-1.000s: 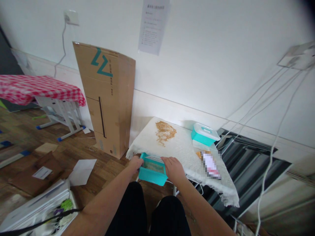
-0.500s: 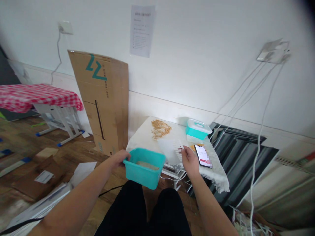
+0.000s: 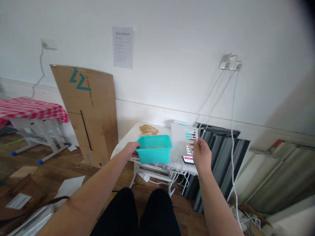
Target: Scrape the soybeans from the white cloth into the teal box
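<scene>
My left hand point(image 3: 131, 151) grips the left rim of a turquoise plastic bin point(image 3: 154, 156), which hangs above the front edge of a small white-covered table point(image 3: 125, 141). A strip of pale brown contents shows inside the bin. Between the fingers of my right hand point(image 3: 202, 153) is a thin white slotted sheet point(image 3: 179, 139), held upright by its right edge, where a column of slots runs. Behind that sheet, a phone point(image 3: 188, 159) and a turquoise lidded box are mostly hidden. Golden grains point(image 3: 148, 129) lie heaped on the cloth beyond the bin.
A tall cardboard box point(image 3: 91, 131) leans on the wall to the left, near a table with a red checked cloth point(image 3: 31, 109). Dark grey panels point(image 3: 218, 164) lean at the right, with white cables point(image 3: 233, 137) hanging nearby. Papers and cardboard point(image 3: 21, 200) lie on the floor.
The bin has been raised forward over the table's edge. My right hand has lifted the white slotted sheet upright, now in front of the phone and lidded box. The view has shifted right.
</scene>
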{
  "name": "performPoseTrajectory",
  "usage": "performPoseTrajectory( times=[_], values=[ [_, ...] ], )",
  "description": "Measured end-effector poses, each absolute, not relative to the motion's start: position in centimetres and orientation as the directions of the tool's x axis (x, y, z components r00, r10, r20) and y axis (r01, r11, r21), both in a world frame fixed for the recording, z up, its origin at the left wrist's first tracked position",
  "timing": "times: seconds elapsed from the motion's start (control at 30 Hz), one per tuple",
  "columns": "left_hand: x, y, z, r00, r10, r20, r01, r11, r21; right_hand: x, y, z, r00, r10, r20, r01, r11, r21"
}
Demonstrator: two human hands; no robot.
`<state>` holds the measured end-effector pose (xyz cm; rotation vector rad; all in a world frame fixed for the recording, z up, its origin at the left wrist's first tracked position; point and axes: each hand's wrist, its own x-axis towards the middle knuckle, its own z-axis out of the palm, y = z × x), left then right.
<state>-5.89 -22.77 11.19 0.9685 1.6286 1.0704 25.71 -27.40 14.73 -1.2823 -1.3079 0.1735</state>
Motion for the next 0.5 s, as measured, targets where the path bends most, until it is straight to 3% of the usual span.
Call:
performPoseTrajectory(
  times=[0.2,0.5],
  values=[
    [0.5,-18.8,11.4,-0.248,0.911,-0.328,0.010,0.341,0.940,28.1,-28.1,15.6,0.453,0.642,0.619,0.586,0.309,-0.749],
    [5.9,-12.4,8.8,-0.241,0.928,-0.285,0.215,0.338,0.916,32.5,-26.9,11.6,0.528,0.670,0.521,0.575,0.169,-0.800]
  ],
)
